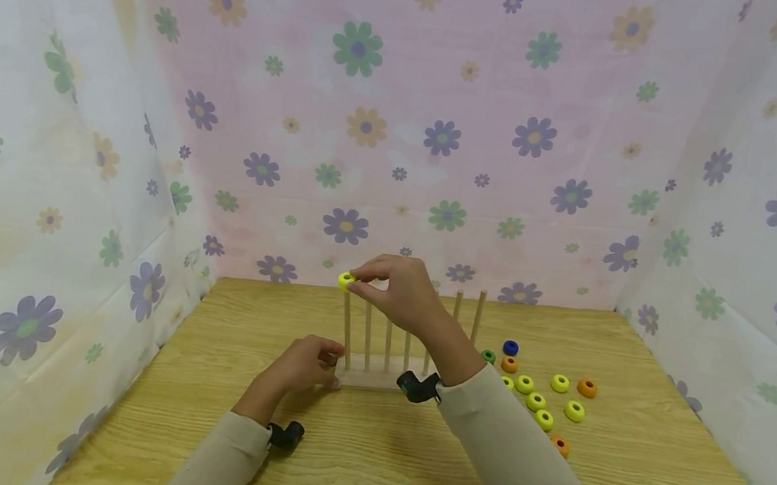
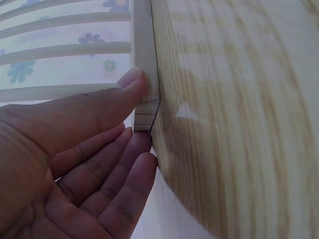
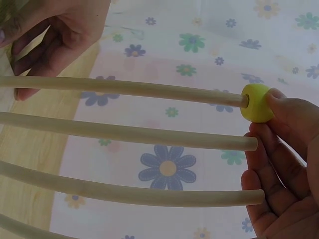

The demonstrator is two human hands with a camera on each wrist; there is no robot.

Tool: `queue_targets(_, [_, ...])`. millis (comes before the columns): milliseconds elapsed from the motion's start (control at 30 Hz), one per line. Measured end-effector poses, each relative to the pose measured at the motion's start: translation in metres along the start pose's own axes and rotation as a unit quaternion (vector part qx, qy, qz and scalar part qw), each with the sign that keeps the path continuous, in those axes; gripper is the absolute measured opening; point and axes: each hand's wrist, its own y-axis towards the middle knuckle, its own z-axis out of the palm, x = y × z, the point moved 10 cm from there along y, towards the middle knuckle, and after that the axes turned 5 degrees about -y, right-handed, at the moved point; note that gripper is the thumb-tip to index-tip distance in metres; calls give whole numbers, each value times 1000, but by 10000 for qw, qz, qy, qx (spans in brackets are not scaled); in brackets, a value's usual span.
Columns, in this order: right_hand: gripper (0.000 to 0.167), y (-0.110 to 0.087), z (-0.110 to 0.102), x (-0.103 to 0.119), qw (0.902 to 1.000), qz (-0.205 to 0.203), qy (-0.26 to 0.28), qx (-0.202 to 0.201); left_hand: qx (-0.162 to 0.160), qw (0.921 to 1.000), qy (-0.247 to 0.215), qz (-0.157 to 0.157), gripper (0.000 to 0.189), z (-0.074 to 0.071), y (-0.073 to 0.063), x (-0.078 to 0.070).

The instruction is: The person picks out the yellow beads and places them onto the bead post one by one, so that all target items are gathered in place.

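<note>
A wooden peg stand (image 1: 369, 380) with several upright rods is on the table. Between thumb and forefinger, my right hand (image 1: 403, 291) pinches a yellow ring-shaped bead (image 3: 257, 103). That bead sits at the very tip of the leftmost rod (image 3: 164, 91), with the rod's end in its hole. The other right fingers lie close to the tips of the neighbouring rods. My left hand (image 1: 305, 364) holds the left end of the stand's base (image 2: 145, 74), the thumb on one face and the fingertips at its end. Part of the stand is hidden behind my right hand and wrist.
Loose beads lie right of the stand: several yellow ones (image 1: 575, 410), orange ones (image 1: 587, 387), a blue one (image 1: 510, 348) and a green one (image 1: 487, 356). My right forearm partly covers this group. Flowered cloth (image 1: 392, 197) hangs behind the table and on both sides.
</note>
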Motion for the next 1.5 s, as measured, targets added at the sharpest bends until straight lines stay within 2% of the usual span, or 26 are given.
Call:
queue_targets(1100, [10, -2, 0, 1, 9999, 3, 119, -112, -56, 10000, 49, -22, 63, 1, 2, 2])
queue_targets(1500, [12, -3, -2, 3, 9999, -65, -46, -77, -57, 10000, 46, -19, 63, 0, 2, 1])
